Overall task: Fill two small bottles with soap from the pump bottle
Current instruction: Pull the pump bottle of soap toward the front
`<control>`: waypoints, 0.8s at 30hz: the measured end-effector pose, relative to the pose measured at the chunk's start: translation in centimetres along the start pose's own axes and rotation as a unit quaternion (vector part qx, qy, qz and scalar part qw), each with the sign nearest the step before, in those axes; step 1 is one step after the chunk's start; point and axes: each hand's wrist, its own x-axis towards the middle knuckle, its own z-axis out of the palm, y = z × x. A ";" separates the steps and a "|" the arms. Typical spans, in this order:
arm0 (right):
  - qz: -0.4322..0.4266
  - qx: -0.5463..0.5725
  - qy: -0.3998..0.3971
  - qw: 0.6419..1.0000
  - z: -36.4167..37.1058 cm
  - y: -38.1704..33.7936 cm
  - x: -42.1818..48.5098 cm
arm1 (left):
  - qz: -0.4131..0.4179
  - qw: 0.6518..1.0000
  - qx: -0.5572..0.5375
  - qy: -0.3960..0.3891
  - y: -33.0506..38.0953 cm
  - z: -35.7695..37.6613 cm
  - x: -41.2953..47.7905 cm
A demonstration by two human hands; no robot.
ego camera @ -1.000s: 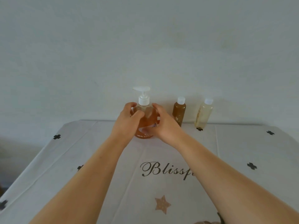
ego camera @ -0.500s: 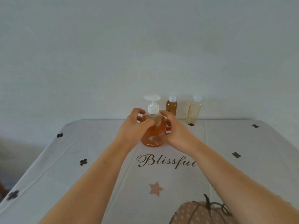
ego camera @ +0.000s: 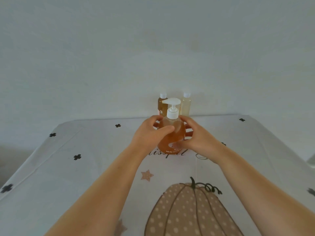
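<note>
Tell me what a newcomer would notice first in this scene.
The orange pump bottle with its white pump stands mid-table, gripped on both sides by the left hand and right hand. Right behind it, by the wall, stand the amber small bottle and the pale small bottle, both capped. Nearest the camera, a big dotted pumpkin is printed on the white tablecloth.

One pump bottle (ego camera: 178, 132). Two small bottles behind it: amber bottle (ego camera: 161, 109), pale bottle (ego camera: 185, 107). Two hands gripping it: left hand (ego camera: 150, 135), right hand (ego camera: 199, 138).

A home, likely; pumpkin-print tablecloth (ego camera: 85, 167) against a plain wall (ego camera: 153, 48).
</note>
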 end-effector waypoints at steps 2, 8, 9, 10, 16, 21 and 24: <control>0.011 0.002 0.004 1.000 -0.6 0.0 -1.4 | 0.008 1.000 -0.003 -0.005 0.3 0.9 -0.9; 0.043 0.000 0.000 0.999 -2.7 0.1 -4.2 | 0.023 0.999 0.009 -0.024 1.5 3.0 -2.5; 0.045 -0.003 0.001 0.999 -3.0 0.1 -4.4 | 0.025 0.999 0.014 -0.025 1.7 3.3 -2.6; 0.047 -0.005 0.000 0.999 -3.2 0.1 -4.6 | 0.026 0.999 0.018 -0.026 1.8 3.5 -2.7; 0.067 -0.054 0.035 0.996 -3.7 -0.8 -5.3 | 0.009 0.999 0.001 -0.044 2.0 4.1 -2.3; -0.112 -0.037 0.312 0.943 -2.0 -6.5 -7.1 | -0.022 0.992 -0.121 -0.011 2.1 1.4 -0.2; -0.147 0.011 0.247 0.958 1.0 -8.8 -6.7 | -0.046 0.978 -0.195 0.061 2.2 -1.0 1.5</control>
